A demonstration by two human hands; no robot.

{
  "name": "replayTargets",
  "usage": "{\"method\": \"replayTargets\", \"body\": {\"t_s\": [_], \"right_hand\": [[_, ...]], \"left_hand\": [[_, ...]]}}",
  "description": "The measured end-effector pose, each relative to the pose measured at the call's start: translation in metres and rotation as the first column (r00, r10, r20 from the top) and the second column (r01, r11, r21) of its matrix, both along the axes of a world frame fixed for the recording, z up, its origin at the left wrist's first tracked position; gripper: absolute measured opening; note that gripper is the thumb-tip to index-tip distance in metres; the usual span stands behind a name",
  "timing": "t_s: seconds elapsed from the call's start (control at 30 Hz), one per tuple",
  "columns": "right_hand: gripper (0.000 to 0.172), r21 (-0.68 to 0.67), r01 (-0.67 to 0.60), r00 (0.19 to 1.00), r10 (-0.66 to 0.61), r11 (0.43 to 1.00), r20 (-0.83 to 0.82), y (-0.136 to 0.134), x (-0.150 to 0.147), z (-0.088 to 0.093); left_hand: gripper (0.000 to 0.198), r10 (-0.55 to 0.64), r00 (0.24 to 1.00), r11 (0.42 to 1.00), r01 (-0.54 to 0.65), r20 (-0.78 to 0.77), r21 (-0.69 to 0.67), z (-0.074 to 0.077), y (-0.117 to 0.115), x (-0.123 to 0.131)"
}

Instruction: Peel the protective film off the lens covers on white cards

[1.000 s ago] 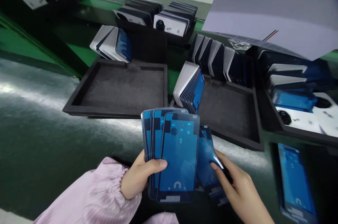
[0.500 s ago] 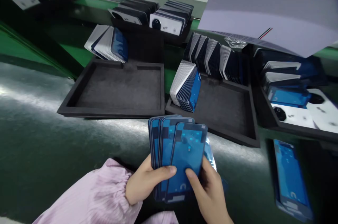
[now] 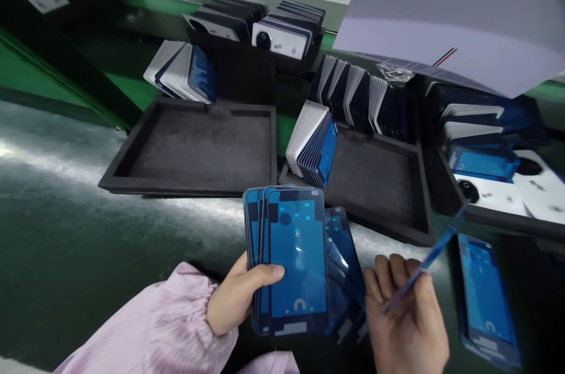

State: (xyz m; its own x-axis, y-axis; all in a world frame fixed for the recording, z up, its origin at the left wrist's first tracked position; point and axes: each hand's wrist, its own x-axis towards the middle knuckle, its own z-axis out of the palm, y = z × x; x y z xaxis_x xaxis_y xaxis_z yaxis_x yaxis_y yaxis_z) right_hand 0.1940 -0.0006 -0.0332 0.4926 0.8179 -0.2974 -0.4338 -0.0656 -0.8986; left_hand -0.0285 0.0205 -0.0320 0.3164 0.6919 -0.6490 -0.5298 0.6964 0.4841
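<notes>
My left hand (image 3: 241, 291) grips a fanned stack of phone back covers (image 3: 298, 256), thumb on top, their blue-filmed inner faces upward. To the right, my right hand (image 3: 406, 315) pinches a single phone back cover (image 3: 426, 265), seen almost edge-on and slightly blurred. Beneath and between the hands, more dark blue covers (image 3: 342, 244) lie on the bench, partly hidden by the held stack. A small pile of blue-faced covers (image 3: 488, 291) rests right of my right hand.
A black tray (image 3: 188, 189) stands at left, with a leaning row of covers (image 3: 180, 74) behind it. Another black tray (image 3: 375, 203) holds covers (image 3: 311, 144) at its left side. White covers (image 3: 492, 191) lie in a right-hand tray. A pale sheet (image 3: 445, 15) overhangs the back right.
My right hand has moved off the stack to the right with one cover, turning it edge-on. My left hand keeps the rest. Covers lying beneath now show more.
</notes>
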Motion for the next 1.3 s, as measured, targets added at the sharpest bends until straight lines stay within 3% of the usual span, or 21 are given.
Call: {"method": "replayTargets", "body": {"t_s": [0.13, 0.23, 0.4, 0.5, 0.57, 0.67, 0.8, 0.9, 1.0, 1.17, 1.3], "right_hand": [[0.032, 0.075, -0.012, 1.000, 0.014, 0.997, -0.024, 0.005, 0.001, 0.009], [0.034, 0.072, -0.056, 0.998, 0.055, 0.996, 0.020, 0.004, -0.001, 0.006], [0.019, -0.108, -0.219, 0.957, 0.235, 0.970, 0.171, -0.012, -0.018, -0.013], [0.025, -0.212, -0.334, 0.906, 0.375, 0.918, 0.197, -0.017, -0.023, -0.019], [0.036, -0.237, -0.310, 0.914, 0.357, 0.921, 0.193, -0.015, -0.020, -0.019], [0.048, -0.238, -0.141, 0.962, 0.190, 0.961, 0.195, -0.010, -0.007, -0.011], [0.037, -0.235, 0.024, 0.998, -0.009, 0.972, 0.066, -0.006, 0.011, 0.001], [0.019, -0.155, -0.055, 0.998, 0.049, 0.986, -0.040, -0.004, 0.020, 0.005], [0.012, -0.070, -0.114, 0.985, 0.103, 0.991, -0.140, 0.001, 0.020, 0.008], [0.031, 0.055, -0.135, 0.962, 0.144, 0.989, -0.231, 0.008, 0.012, 0.015], [0.030, 0.114, -0.209, 0.973, 0.218, 0.971, -0.080, 0.001, 0.016, 0.011]], "left_hand": [[0.035, -0.001, 1.000, 1.000, 0.001, -0.022, -0.004, 0.004, 0.002, -0.001], [0.036, -0.005, 0.999, 1.000, 0.005, -0.038, -0.004, 0.004, 0.001, -0.001], [0.040, 0.005, 0.996, 1.000, -0.003, -0.084, 0.028, 0.001, -0.003, 0.005], [0.041, 0.018, 0.997, 0.999, -0.016, -0.075, 0.031, -0.001, -0.005, 0.007], [0.041, 0.020, 0.999, 1.000, -0.020, -0.048, 0.012, 0.000, -0.004, 0.006], [0.038, 0.025, 0.999, 1.000, -0.025, -0.022, -0.011, 0.001, -0.003, 0.003], [0.040, 0.036, 0.999, 0.999, -0.036, -0.019, -0.027, 0.004, -0.002, 0.000], [0.043, 0.042, 0.998, 0.998, -0.043, -0.038, -0.047, 0.007, -0.002, 0.000], [0.045, 0.046, 0.997, 0.997, -0.050, -0.057, -0.064, 0.009, -0.001, 0.001], [0.047, 0.056, 0.995, 0.995, -0.062, -0.079, -0.073, 0.011, 0.001, 0.001], [0.055, 0.069, 0.993, 0.994, -0.076, -0.096, -0.074, 0.012, 0.004, 0.002]]}}
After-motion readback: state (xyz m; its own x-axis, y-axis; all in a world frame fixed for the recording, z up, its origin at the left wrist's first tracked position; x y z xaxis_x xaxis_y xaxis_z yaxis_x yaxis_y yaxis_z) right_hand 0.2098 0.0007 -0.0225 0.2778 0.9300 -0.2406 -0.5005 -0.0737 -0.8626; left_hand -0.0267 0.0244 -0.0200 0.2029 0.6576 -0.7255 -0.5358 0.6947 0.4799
